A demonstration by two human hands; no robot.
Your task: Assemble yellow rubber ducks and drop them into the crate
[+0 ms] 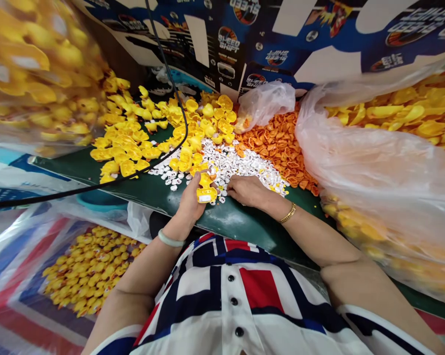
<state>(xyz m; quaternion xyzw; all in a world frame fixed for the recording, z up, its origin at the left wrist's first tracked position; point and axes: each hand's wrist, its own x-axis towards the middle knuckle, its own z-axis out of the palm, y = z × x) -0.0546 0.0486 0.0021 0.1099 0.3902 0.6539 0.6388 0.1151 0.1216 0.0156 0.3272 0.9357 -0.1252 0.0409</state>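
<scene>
My left hand is closed around a yellow plastic duck shell, whose hollow inside and a small white label face up. To its right, my right hand rests at the near edge of a heap of small white eye pieces with black dots. Its fingers are curled together, and whatever they pinch is hidden beneath them. Behind the eyes lies a pile of orange beak-like pieces. More yellow duck shells spread over the left part of the green table.
A clear bag of duck parts bulges at the left, another bag at the right. A black cable crosses the left side. Printed cardboard stands behind. Below left, a striped sack holds many yellow ducks.
</scene>
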